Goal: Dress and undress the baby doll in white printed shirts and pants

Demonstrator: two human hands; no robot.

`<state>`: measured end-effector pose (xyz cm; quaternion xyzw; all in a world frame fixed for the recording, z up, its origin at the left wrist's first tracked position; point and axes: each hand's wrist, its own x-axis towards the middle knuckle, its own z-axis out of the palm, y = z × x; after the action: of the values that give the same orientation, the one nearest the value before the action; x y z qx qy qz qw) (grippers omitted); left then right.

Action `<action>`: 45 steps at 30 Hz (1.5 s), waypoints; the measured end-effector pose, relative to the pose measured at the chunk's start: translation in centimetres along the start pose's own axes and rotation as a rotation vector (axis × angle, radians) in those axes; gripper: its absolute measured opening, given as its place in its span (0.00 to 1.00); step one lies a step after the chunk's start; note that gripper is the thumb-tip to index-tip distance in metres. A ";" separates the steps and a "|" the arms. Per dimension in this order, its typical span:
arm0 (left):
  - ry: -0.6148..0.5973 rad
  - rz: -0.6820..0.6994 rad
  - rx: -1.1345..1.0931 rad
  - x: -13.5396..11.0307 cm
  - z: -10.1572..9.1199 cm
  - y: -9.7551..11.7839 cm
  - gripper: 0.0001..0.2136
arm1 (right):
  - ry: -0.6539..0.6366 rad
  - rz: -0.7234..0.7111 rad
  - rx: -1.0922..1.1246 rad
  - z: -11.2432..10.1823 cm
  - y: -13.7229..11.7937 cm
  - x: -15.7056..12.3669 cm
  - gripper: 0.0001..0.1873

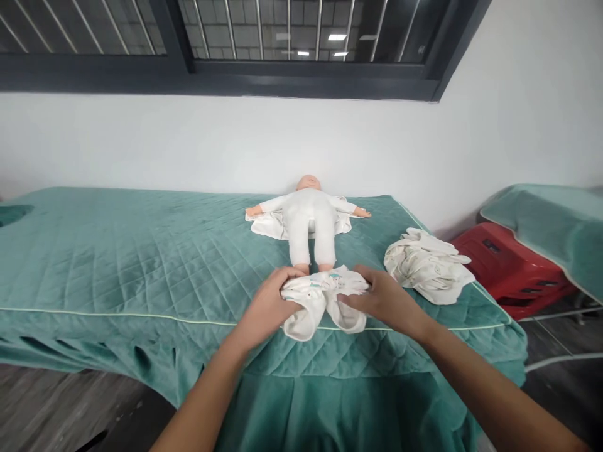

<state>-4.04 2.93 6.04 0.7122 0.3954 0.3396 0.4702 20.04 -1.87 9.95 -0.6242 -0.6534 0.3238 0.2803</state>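
Observation:
A baby doll [311,210] with a white cloth body lies on its back, arms spread, on top of an opened white garment [267,227]. At its feet, a pair of small white baby pants [306,317] with green print is bunched up, the two leg openings facing me. My left hand [277,301] grips the left side of the pants, thumb in front and fingers behind. On the other side my right hand [384,298] pinches them the same way. The doll's feet are partly hidden behind the cloth.
A green quilted cover [141,263] drapes over the bed. To the right of the doll lies a crumpled pile of white baby clothes [428,267]. Beyond the bed's right edge stand red plastic stools [513,263]. A white wall [164,138] and a barred window [301,78] are behind.

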 end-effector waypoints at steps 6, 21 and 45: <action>-0.346 0.014 -0.068 0.4 -4.8 5.8 0.22 | -0.369 -0.156 0.296 -4.4 -3.7 -0.3 0.18; -0.079 0.338 0.623 0.7 -10.0 19.9 0.08 | -0.139 -0.481 -0.100 -11.1 -14.7 -0.4 0.23; -0.420 0.236 0.101 2.1 -9.1 18.4 0.11 | -0.274 -0.540 -0.064 -9.9 -17.0 -0.1 0.17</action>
<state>-6.40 3.89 26.53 0.8310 0.2197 0.2164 0.4630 16.90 -1.48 29.33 -0.3871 -0.8373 0.2980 0.2456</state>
